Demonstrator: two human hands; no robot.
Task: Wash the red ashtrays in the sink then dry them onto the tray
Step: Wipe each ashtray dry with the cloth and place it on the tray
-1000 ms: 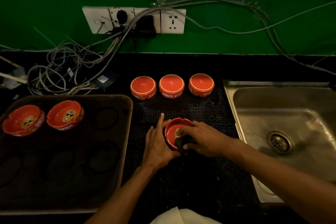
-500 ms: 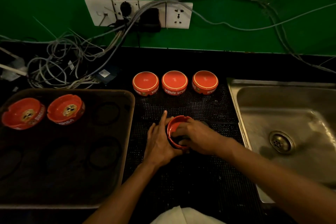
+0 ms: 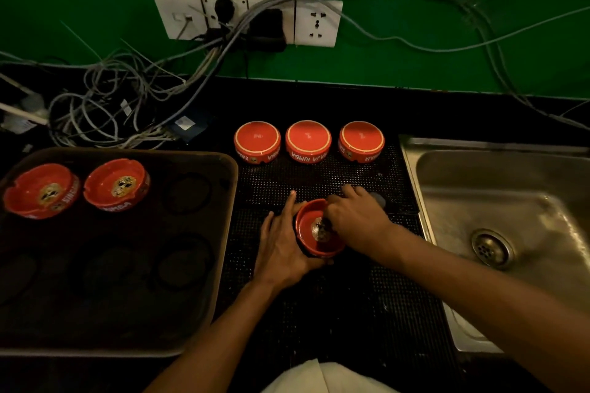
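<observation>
Cupping the red ashtray (image 3: pixel 319 230) from its left side, your left hand (image 3: pixel 282 246) has the fingers curled round the wall with the index finger stretched forward past the rim. The ashtray stands upright on the black dotted mat (image 3: pixel 319 297), between the tray (image 3: pixel 204 265) and the sink (image 3: pixel 498 226), where it stood half a second ago. Your right hand (image 3: pixel 357 222) has shifted: earlier it lay across the bowl and hid most of it, now it sits on the right rim with the fingers bent down into the bowl, so the inside and its printed emblem show. Whether those fingers pinch a cloth or sponge, you cannot tell from this view; something dark lies under them.

Two washed ashtrays (image 3: pixel 76 188) rest upright, side by side at the far left of the tray. Three upturned ashtrays (image 3: pixel 308 142) stand in a row at the back of the mat, as before. A white cloth (image 3: pixel 319 380) shows at the bottom edge.
</observation>
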